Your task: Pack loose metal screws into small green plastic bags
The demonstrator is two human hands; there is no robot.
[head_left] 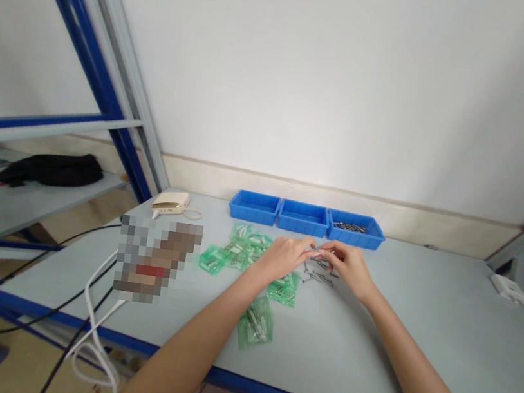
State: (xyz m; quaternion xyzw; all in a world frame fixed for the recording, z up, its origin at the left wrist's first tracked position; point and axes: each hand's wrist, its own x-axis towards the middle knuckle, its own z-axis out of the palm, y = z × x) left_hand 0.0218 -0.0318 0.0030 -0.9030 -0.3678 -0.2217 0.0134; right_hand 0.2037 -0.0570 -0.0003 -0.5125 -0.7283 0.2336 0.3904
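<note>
My left hand (285, 256) and my right hand (347, 267) meet over the table, fingertips pinched together. Something small and greyish is between them, too small and covered to name. Just below the fingers lies a loose pile of screws (319, 276), partly hidden by my right hand. Several small green plastic bags lie to the left and under my left wrist, holding metal screws and whitish pieces. One green bag (257, 324) is nearer the table's front edge, another green bag (213, 260) sits at the left of the group.
Three blue bins stand in a row at the back: a left bin (253, 215), a middle bin (302, 227) and a right bin (356, 239) with screws inside. A cream box (171, 202), a blurred-out object (158, 263) and cables are on the left. A white device (509, 289) lies far right.
</note>
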